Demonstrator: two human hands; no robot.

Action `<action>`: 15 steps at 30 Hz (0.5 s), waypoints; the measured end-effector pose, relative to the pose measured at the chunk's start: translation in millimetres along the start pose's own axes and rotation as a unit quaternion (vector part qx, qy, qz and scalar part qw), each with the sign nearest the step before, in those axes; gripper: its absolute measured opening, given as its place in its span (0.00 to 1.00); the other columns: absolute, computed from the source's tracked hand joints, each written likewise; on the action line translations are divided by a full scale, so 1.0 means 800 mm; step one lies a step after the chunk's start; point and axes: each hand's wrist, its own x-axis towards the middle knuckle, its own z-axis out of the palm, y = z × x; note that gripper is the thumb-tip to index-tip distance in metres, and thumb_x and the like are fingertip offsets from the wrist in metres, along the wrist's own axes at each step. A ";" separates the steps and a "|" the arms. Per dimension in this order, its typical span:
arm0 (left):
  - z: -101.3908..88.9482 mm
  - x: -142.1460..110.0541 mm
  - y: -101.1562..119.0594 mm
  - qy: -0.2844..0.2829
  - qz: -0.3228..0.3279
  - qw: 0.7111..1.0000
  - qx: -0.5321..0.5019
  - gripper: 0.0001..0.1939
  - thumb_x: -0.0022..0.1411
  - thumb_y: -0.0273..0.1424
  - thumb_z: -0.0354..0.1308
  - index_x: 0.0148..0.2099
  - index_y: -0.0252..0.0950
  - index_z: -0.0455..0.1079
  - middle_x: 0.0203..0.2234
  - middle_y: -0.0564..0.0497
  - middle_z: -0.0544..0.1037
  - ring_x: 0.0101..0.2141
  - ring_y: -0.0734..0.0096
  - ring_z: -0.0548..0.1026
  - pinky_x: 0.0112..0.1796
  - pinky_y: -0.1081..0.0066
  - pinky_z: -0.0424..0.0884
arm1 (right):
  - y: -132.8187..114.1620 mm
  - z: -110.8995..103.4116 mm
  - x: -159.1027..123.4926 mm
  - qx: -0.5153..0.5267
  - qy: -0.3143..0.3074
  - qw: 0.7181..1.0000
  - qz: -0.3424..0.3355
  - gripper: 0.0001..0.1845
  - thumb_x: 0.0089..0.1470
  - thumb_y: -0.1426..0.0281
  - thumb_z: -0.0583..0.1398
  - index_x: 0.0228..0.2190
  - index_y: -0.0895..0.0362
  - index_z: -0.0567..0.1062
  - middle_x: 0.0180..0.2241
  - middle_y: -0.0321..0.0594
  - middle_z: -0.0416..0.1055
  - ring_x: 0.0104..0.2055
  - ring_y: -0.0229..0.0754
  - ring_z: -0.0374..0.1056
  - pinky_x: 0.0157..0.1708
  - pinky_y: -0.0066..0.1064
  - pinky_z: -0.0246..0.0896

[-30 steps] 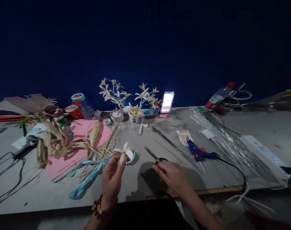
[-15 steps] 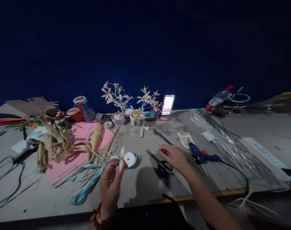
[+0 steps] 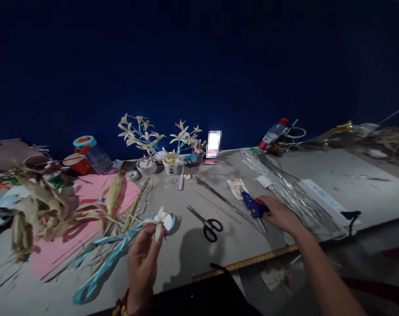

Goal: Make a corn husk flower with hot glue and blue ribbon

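My left hand (image 3: 143, 250) pinches a pale flower (image 3: 160, 223) with narrow petals, which looks made of corn husk. Just behind the flower lies a white spool (image 3: 168, 222) with light blue ribbon (image 3: 104, 263) trailing to the left. My right hand (image 3: 280, 213) is closed around the handle of a dark blue glue gun (image 3: 252, 204), its nozzle pointing up and left over a small printed card (image 3: 235, 188). Between my hands lie black scissors (image 3: 208, 224), blades apart from both hands, and a thin wooden stick (image 3: 219, 206).
Dried husks (image 3: 64, 202) cover pink paper (image 3: 51, 252) on the left. At the back stand husk flowers in a white cup (image 3: 170, 166), a pen cup (image 3: 197, 158) and a tilted bottle (image 3: 272, 137). Wires (image 3: 293, 193) and a power strip (image 3: 324, 197) lie right.
My right hand has moved right, from the wooden stick beside the scissors to the glue gun, and grips it. The stick lies on the table. My left hand still holds the flower.
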 end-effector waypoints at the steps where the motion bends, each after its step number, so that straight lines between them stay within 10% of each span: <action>1: 0.001 -0.001 -0.001 -0.004 0.001 1.000 -0.002 0.06 0.61 0.32 0.64 0.39 0.36 0.76 0.35 0.49 0.77 0.41 0.65 0.73 0.42 0.71 0.69 | 0.003 0.002 0.000 0.008 -0.010 1.000 -0.010 0.26 0.40 0.76 0.57 0.45 0.55 0.75 0.47 0.47 0.75 0.49 0.53 0.72 0.51 0.41 0.65; 15: 0.013 -0.007 0.008 -0.023 0.023 0.999 0.039 0.05 0.62 0.33 0.63 0.37 0.37 0.76 0.34 0.50 0.77 0.40 0.66 0.73 0.44 0.71 0.68 | 0.021 -0.005 0.006 0.256 -0.003 0.966 0.042 0.18 0.41 0.64 0.63 0.38 0.53 0.78 0.45 0.48 0.76 0.50 0.57 0.71 0.54 0.48 0.63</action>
